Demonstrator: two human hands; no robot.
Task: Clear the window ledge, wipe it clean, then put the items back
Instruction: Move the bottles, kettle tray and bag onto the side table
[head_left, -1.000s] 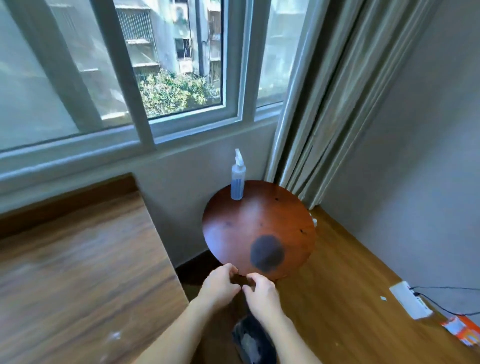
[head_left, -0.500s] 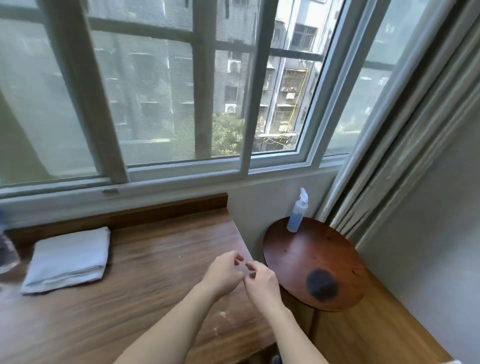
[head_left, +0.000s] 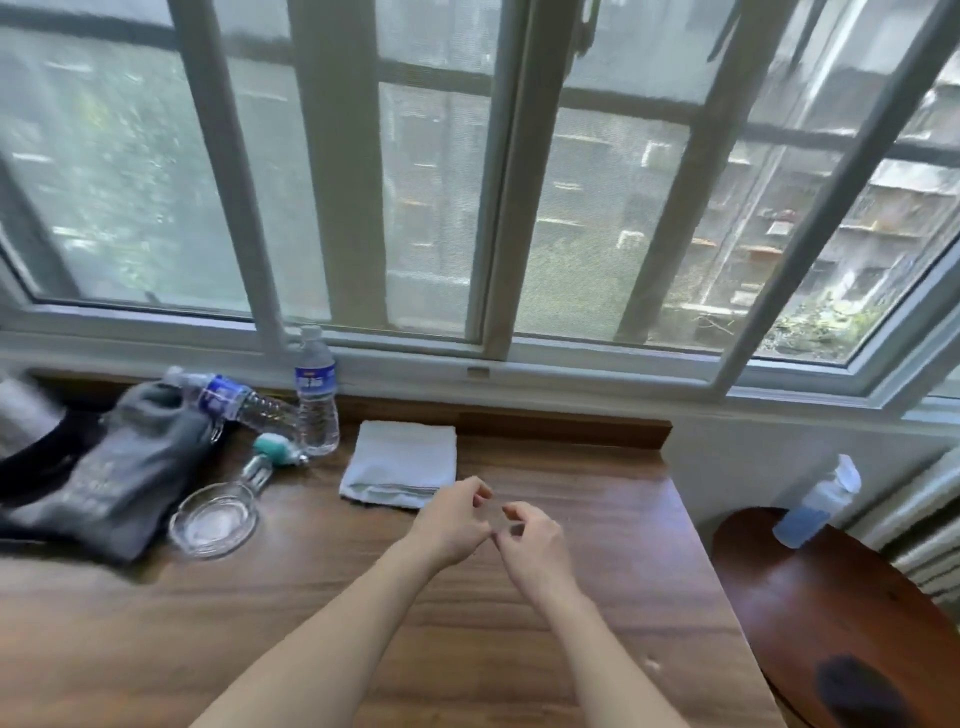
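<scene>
A wooden ledge (head_left: 571, 597) runs under the window. On it lie a folded white cloth (head_left: 400, 462), an upright water bottle (head_left: 316, 395), a second bottle lying on its side (head_left: 228, 397), a glass ashtray (head_left: 214, 519), a small clear bottle with a teal cap (head_left: 267, 457) and a grey bag (head_left: 109, 483). My left hand (head_left: 454, 519) and my right hand (head_left: 532, 535) hover together over the ledge just right of the cloth, fingers loosely curled, holding nothing.
A round dark-wood side table (head_left: 831, 613) stands to the right of the ledge with a blue spray bottle (head_left: 818, 504) on it. Grey curtains (head_left: 930, 525) hang beyond it. The window frame (head_left: 498, 358) sits just behind the ledge.
The view has swung left from the side table to the ledge, bringing the cloth, bottles, ashtray and bag into sight. Both hands stay close together in front of me.
</scene>
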